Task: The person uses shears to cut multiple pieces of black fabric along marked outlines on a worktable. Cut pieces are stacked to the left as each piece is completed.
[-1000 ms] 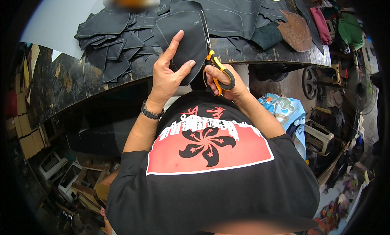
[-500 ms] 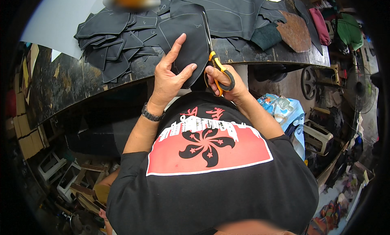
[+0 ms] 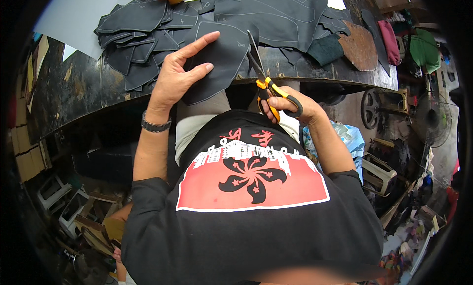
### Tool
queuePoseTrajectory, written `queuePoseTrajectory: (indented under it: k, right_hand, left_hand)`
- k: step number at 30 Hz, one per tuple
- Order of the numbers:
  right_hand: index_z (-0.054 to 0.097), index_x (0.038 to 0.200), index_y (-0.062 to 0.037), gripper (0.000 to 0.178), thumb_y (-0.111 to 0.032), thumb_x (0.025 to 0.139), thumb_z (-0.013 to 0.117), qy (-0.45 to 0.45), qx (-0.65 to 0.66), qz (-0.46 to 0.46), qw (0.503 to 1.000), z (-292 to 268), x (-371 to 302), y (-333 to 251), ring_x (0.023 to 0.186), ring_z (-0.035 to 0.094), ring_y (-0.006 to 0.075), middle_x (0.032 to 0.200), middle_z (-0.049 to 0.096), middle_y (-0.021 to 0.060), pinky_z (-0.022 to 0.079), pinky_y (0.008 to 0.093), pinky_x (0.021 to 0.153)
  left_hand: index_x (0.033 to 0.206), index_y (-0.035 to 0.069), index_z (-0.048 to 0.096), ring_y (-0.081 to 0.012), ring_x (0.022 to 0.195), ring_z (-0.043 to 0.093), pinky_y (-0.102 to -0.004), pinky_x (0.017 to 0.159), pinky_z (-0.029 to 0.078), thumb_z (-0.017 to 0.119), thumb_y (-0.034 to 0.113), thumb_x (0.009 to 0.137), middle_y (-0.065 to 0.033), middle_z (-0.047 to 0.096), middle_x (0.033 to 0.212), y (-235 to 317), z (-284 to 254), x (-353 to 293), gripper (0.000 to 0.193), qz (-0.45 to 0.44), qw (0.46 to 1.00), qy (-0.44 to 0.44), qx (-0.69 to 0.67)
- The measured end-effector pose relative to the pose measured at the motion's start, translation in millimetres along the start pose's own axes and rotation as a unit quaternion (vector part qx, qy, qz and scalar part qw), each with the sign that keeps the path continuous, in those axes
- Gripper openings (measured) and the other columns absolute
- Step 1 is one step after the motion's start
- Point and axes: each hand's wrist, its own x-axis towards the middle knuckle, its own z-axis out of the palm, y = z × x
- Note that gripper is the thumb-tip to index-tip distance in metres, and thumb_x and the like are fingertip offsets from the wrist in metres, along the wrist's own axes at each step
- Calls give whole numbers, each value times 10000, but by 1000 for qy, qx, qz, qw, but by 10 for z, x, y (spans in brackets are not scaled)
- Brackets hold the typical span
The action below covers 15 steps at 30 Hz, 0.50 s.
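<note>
A piece of black sheet material with a pale outline drawn on it hangs over the table's near edge. My left hand holds its left side, with thumb and index finger stretched out over the top and the other fingers hidden. In my right hand is a pair of scissors with yellow and black handles. The blades stand parted and point away from me, close by the right edge of the piece. Whether they touch it I cannot tell.
Several cut black pieces lie piled on the dark table at the left. A larger marked black sheet covers its far middle. A brown board rests at the right. A fan and a stool stand beyond my right arm.
My left hand has shifted left, carrying the black piece with it. The scissors have moved slightly right and toward me, and their blades are wider apart.
</note>
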Motion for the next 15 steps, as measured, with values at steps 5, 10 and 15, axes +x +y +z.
queuePoseTrajectory:
  k: [5, 10, 15]
  right_hand:
    - [619, 817, -43, 386, -424, 849, 674, 2, -29, 20, 999, -52, -123, -32, 669, 603, 109, 734, 607, 39, 492, 248, 601]
    - [618, 848, -42, 368, -407, 853, 665, 6, -43, 35, 998, -13, -151, -49, 679, 603, 111, 749, 599, 35, 495, 252, 623]
    - [615, 893, -25, 384, -403, 853, 668, -8, -13, 10, 1000, -1, -147, -43, 697, 605, 119, 764, 602, 44, 496, 259, 635]
  left_hand:
    - [1383, 11, 474, -167, 1308, 448, -302, 1127, 270, 639, -21, 762, -83, 502, 1408, 79, -169, -33, 642, -54, 994, -90, -26]
    - [1385, 11, 469, -180, 1329, 427, -308, 1139, 246, 643, 10, 747, -81, 490, 1419, 27, -159, -45, 661, -44, 992, -117, -12]
    - [1365, 20, 500, -189, 1319, 441, -313, 1135, 262, 626, 9, 743, -82, 515, 1397, -5, -173, -49, 634, -45, 991, -123, -7]
